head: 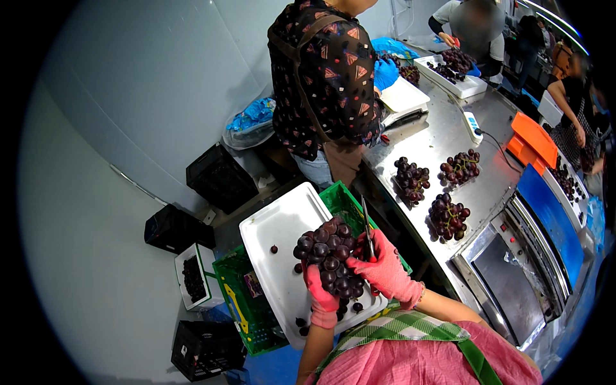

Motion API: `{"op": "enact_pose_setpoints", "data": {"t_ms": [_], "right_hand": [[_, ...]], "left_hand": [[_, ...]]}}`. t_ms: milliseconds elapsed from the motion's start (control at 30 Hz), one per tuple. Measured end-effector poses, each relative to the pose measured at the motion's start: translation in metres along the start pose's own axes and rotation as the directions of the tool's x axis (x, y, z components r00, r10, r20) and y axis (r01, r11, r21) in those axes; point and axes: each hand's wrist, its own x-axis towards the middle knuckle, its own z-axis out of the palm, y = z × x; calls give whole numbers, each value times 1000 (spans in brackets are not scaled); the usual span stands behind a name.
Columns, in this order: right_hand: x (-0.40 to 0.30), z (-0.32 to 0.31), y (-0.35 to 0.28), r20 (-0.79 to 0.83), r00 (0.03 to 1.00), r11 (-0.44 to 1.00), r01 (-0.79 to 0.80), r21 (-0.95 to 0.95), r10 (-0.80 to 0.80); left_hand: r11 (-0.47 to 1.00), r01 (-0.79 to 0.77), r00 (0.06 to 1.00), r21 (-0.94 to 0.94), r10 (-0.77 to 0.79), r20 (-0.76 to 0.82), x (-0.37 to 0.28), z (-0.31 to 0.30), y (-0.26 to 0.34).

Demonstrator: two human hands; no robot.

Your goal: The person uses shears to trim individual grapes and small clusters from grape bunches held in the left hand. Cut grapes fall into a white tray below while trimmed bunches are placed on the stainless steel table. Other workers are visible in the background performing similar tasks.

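Note:
A large bunch of dark purple grapes (331, 255) is held up over a white plastic tray (279, 226). My left hand (321, 298), in a pink glove, grips the bunch from below and its left side. In a matching glove, my right hand (387, 269) holds slim scissors (367, 226) with red handles, blades pointing away from me, while its fingertips touch the bunch's right side. Several loose grapes (357, 306) lie on the tray. The tray rests across a green plastic crate (250, 308).
On the steel table (404, 139) to the right stand several packed grape bunches (448, 216), a wrapping machine (512, 284) and a power strip (473, 127). A co-worker (327, 82) stands ahead by a scale (405, 98). Black crates (221, 178) line the left wall.

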Motion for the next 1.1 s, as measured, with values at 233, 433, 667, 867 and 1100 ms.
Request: {"op": "enact_pose_setpoints", "data": {"t_ms": [233,433,667,867,1100], "right_hand": [[1,10,-19,78,991,990,-96,-108,104],[9,29,6,141,978,986,-147,-74,156],[1,55,-10,206,912,928,-318,-195,356],[9,59,5,390,832,911,-411,-41,394],[14,54,30,608,710,724,-620,303,354]], "left_hand": [[994,-103,994,-24,102,-38,6,-20,-10],[996,-61,991,-60,54,-122,-6,-33,-1],[994,-46,952,-102,12,-305,-27,-70,-8],[928,-160,857,-338,-39,-514,-42,-94,6],[709,-175,965,-684,-15,-262,-48,-120,19]]}}
